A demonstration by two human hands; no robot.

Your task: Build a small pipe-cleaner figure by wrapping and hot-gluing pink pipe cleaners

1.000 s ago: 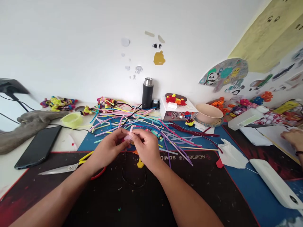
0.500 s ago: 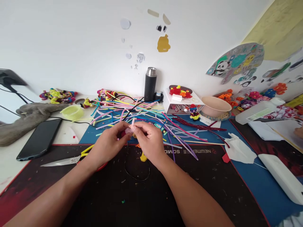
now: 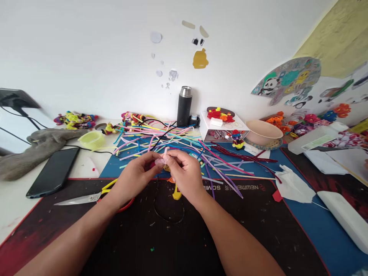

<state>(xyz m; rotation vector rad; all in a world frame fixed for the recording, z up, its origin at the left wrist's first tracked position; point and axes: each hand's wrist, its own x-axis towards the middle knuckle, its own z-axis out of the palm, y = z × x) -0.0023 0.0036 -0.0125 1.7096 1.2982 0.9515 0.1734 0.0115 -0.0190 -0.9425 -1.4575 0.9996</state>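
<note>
Over the black desk mat, my left hand [image 3: 137, 174] and my right hand [image 3: 187, 174] meet fingertip to fingertip. Between them is a pale pink pipe cleaner [image 3: 166, 151], its short end sticking up from my right thumb and forefinger. My left fingers pinch its bunched pinkish part, largely hidden. Something dark pink shows behind the left fingers, too covered to name. Below the right hand, a yellow piece [image 3: 176, 193] and a bit of orange stick out; whether they are held or lying there I cannot tell. Scissors [image 3: 80, 199] with yellow-and-red handles lie beside my left forearm.
Loose pipe cleaners [image 3: 138, 145] spread behind my hands. A black thermos [image 3: 184, 107], a white box [image 3: 211, 132] and a pink bowl [image 3: 263, 132] stand along the wall. A phone [image 3: 53, 172] lies left; a white tissue-like sheet [image 3: 294, 186] lies right. A black cord loop [image 3: 169, 221] rests on the mat.
The whole view has shifted slightly, so everything sits a little lower and further right. Both hands keep their pinch on the pale pink pipe cleaner, with only small finger movement.
</note>
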